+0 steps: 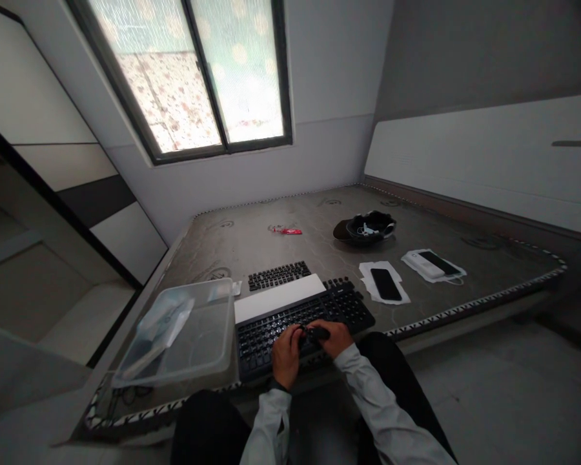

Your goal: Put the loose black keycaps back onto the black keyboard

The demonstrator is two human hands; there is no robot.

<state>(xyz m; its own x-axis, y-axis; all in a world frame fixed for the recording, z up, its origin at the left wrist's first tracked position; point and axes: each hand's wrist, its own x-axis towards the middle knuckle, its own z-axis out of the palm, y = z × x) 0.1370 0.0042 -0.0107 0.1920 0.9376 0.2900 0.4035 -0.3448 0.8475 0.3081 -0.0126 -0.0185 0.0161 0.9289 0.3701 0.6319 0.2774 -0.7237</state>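
A black keyboard (261, 352) lies at the mattress's front edge, before my knees. Bare switches show across much of it, with keycaps taken off. Above its lower edge, my left hand (286, 355) is closed in a pinch around something small and dark, too small to name. Close beside it, my right hand (334, 337) grips a small black object (318, 334) whose kind I cannot make out. The fingertips of both hands nearly meet. Behind the keyboard rests a flat white strip (281, 298), and beyond that several loose black keycaps (278, 276) stand in rows.
A clear plastic bin (201, 342) with a transparent bag stands left of the keyboard. To the right lie a phone (386, 284) on white tissue and a white device (423, 265) with a cable. A dark cap (365, 228) and a red item (288, 230) lie farther back.
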